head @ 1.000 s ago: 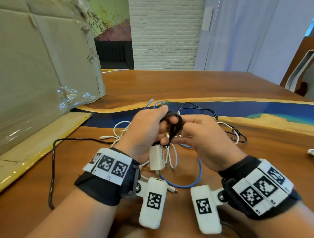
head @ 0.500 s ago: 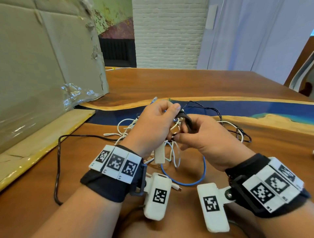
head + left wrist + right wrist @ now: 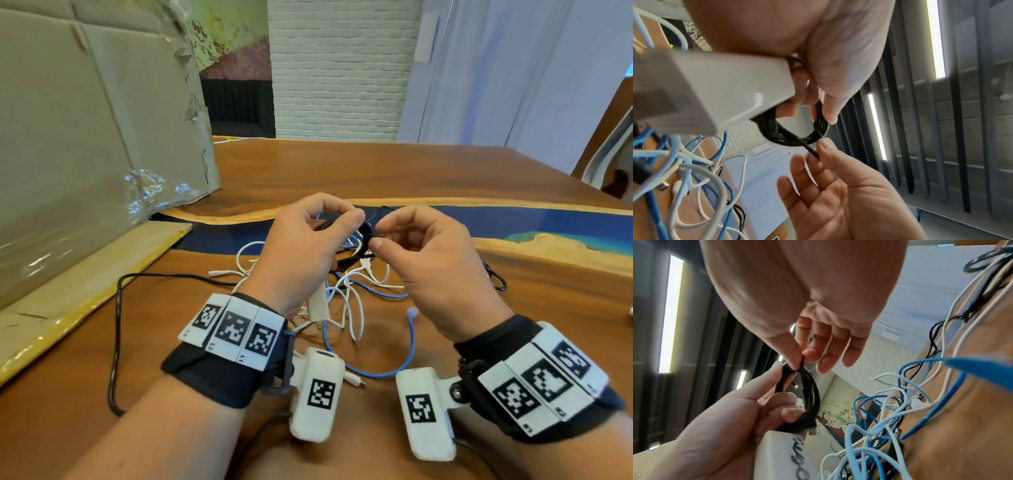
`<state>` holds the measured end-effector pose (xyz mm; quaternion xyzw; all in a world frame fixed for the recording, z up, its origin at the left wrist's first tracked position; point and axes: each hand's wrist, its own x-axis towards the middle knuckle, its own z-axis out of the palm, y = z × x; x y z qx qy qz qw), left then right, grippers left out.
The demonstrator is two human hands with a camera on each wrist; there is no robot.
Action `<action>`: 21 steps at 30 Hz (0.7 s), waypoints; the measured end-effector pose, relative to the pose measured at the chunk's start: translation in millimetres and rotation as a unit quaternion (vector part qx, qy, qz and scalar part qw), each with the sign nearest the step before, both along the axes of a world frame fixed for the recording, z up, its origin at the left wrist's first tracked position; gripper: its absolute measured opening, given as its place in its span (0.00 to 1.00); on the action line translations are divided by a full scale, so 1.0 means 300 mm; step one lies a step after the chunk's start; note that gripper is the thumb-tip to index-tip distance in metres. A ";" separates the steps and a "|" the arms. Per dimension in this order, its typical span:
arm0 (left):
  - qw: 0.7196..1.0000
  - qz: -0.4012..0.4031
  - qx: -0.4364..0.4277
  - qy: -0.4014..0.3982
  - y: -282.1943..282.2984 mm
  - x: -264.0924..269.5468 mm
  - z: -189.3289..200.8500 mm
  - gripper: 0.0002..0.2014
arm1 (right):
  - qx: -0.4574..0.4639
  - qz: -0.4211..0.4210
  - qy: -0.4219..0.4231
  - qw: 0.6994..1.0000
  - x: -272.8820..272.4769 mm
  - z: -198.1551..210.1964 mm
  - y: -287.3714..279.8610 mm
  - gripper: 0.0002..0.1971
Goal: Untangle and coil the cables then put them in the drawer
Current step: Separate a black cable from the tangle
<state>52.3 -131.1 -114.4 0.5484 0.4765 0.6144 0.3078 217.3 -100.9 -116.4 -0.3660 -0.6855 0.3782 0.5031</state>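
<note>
My left hand [image 3: 346, 222] grips a small coil of black cable [image 3: 367, 231] above the table, together with a white adapter [image 3: 317, 305] that hangs below the palm. The right hand [image 3: 378, 235] pinches a loose strand of the same black cable between thumb and forefinger at the coil's edge, its other fingers spread. The left wrist view shows the coil [image 3: 789, 138] looped over my left fingers [image 3: 787, 112] beside the adapter [image 3: 715, 91]. In the right wrist view the pinch [image 3: 800, 363] sits on top of the coil [image 3: 812, 399]. No drawer is in view.
A tangle of white cables [image 3: 349, 294] and a blue cable [image 3: 404, 363] lies on the wooden table [image 3: 342, 171] under my hands. A long black cable [image 3: 118, 325] trails left. A thin black cable [image 3: 496, 277] lies right. A big cardboard box [image 3: 85, 137] stands at the left.
The right hand has shifted from a grip on the coil to a pinch on one strand, fingers now spread. Both hands and the coil sit a little higher and farther from me.
</note>
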 end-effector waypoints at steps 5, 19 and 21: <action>0.999 0.019 -0.044 0.005 0.013 -0.008 -0.010 0.13 | -0.046 0.041 0.020 0.998 0.002 -0.006 0.008 0.05; 0.991 -0.044 -0.099 -0.082 0.004 -0.027 0.011 0.13 | -0.031 0.022 0.055 0.998 0.061 0.024 0.050 0.08; 0.967 -0.120 -0.122 -0.187 -0.007 -0.026 0.028 0.13 | 0.019 0.003 -0.013 1.000 0.070 0.029 0.052 0.08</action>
